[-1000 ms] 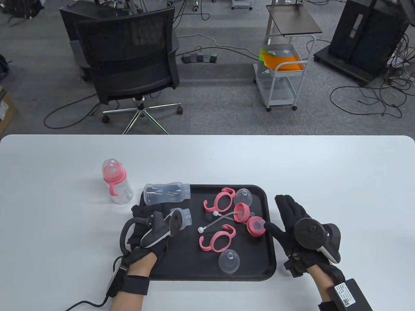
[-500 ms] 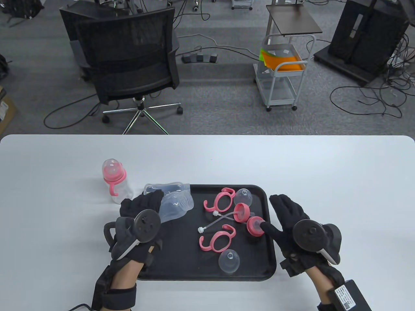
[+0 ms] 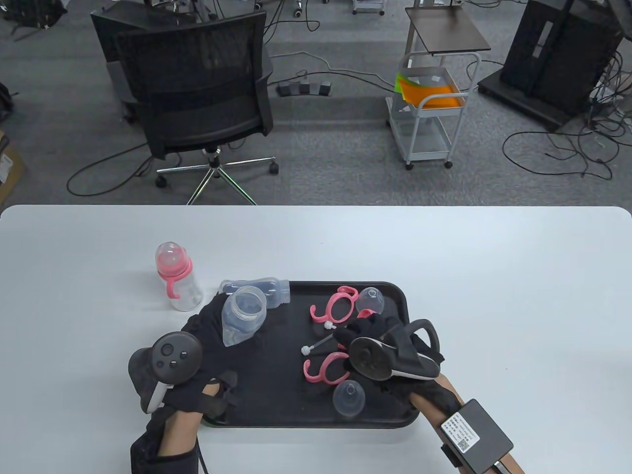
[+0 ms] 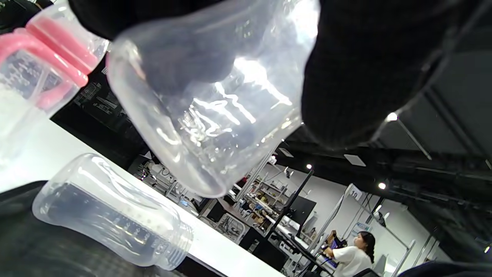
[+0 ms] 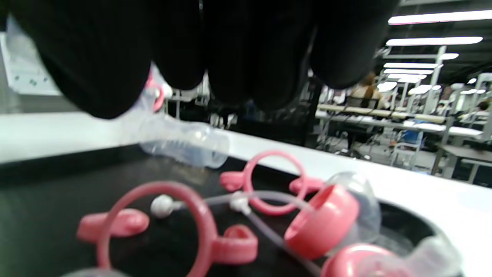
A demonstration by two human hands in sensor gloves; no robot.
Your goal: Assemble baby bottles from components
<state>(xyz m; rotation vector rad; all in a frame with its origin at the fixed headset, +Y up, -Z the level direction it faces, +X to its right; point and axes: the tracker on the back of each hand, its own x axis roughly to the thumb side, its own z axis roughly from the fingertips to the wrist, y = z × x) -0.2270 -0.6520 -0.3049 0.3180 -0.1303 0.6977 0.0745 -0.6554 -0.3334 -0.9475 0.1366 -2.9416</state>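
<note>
The left hand [image 3: 207, 335] grips a clear plastic bottle body [image 3: 242, 316] lifted off the black tray [image 3: 395, 296], its open threaded mouth turned up and away from the palm — held that way, I judge, so a collar or handle ring can be dropped over the neck by the other hand. In the left wrist view the fingers [image 4: 353, 69] wrap the bottle's wall from above, with its base hanging clear of the tray. The right hand [image 3: 375, 340] hovers low over the loose parts in the middle of the tray, palm down, fingers curled; the right wrist view shows the fingertips [image 5: 96, 69] above the pieces, and I cannot tell whether they have hold of anything. Just under and ahead of them lie a pink handle ring [image 5: 173, 227], a second pink ring [image 5: 269, 181], a pink screw collar [image 5: 323, 219] and thin straw tubes with white weighted ends [image 3: 316, 343] — close at hand for the next pick. A second clear bottle body [image 3: 269, 287] lies on its side across the tray's far left edge, and one finished bottle with pink collar and clear cap [image 3: 175, 279] stands upright on the white tabletop [image 3: 493, 256], well left of the tray.
</note>
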